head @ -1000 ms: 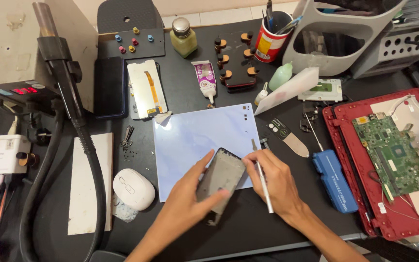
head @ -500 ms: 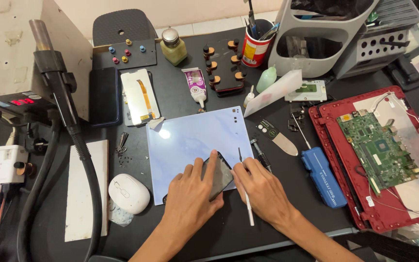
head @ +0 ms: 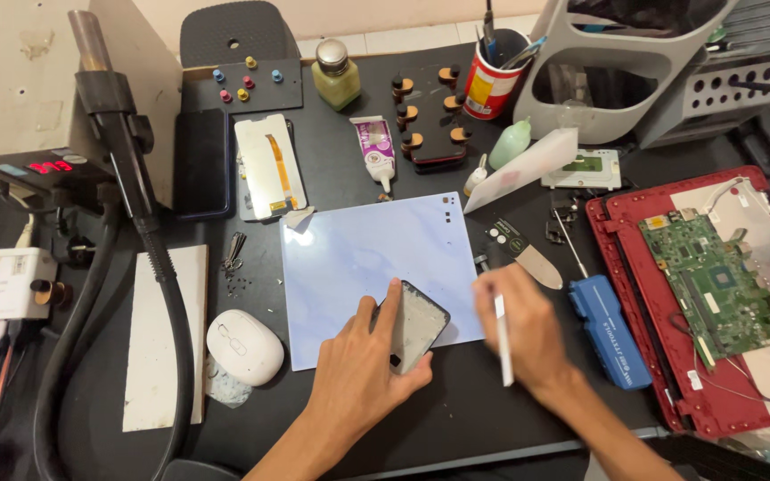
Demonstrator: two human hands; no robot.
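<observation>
Your left hand [head: 363, 374]: fingers spread flat over a dark phone frame [head: 416, 325], pressing it onto the lower right corner of the pale blue work mat [head: 358, 258]. The frame lies tilted, its upper corner pointing away from you.

Your right hand [head: 528, 334]: closed around a thin white tool [head: 502, 343], held like a pen with its length running toward you; the hand is blurred and sits just right of the frame, at the mat's right edge.

Beside your right hand: a blue rectangular case [head: 610, 330], and past it a red laptop shell [head: 670, 356] with a green circuit board [head: 715, 276] lying in it.

To your left: a white oval mouse-like case [head: 244, 346], a white slab [head: 167, 334], and the black hose of a hot-air station [head: 149, 240].

Beyond the mat: a phone screen panel [head: 267, 167] with an orange flex strip, a dark phone [head: 201, 163] beside it, a glue tube [head: 374, 147], a small green bottle [head: 336, 76], a red cup of tools [head: 494, 76], and a grey plastic organiser [head: 617, 80] at the far edge.
</observation>
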